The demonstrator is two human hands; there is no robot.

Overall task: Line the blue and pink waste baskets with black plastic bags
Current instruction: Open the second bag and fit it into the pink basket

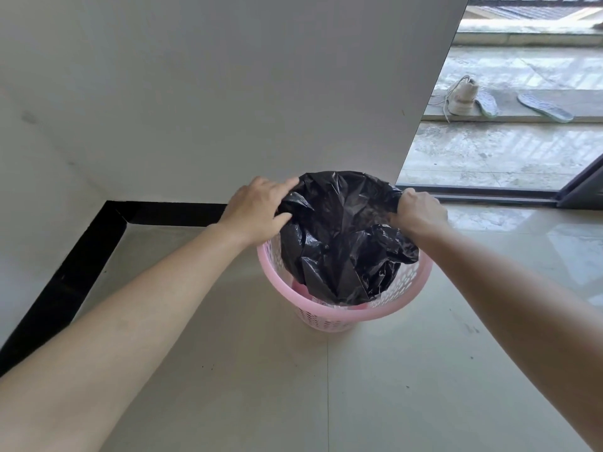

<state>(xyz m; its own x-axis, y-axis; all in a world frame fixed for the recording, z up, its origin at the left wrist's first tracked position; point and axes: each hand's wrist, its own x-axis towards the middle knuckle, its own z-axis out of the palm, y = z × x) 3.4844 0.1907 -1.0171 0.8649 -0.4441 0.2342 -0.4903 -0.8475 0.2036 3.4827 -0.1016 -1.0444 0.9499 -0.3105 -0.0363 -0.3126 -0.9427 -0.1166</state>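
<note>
A pink perforated waste basket (329, 313) stands on the tiled floor near a white wall. A crumpled black plastic bag (339, 236) hangs inside it, its mouth stretched wide over the far part of the rim. My left hand (257, 212) grips the bag's left edge at the basket's far left. My right hand (419, 212) is closed on the bag's right edge at the far right. The near rim of the basket is bare pink. The blue basket is not in view.
A white wall (228, 93) with a black skirting board (98, 243) runs behind and to the left. At the right is an open sliding-door track (489, 194), with a white shoe (461, 97) and insoles (545, 107) on the concrete outside.
</note>
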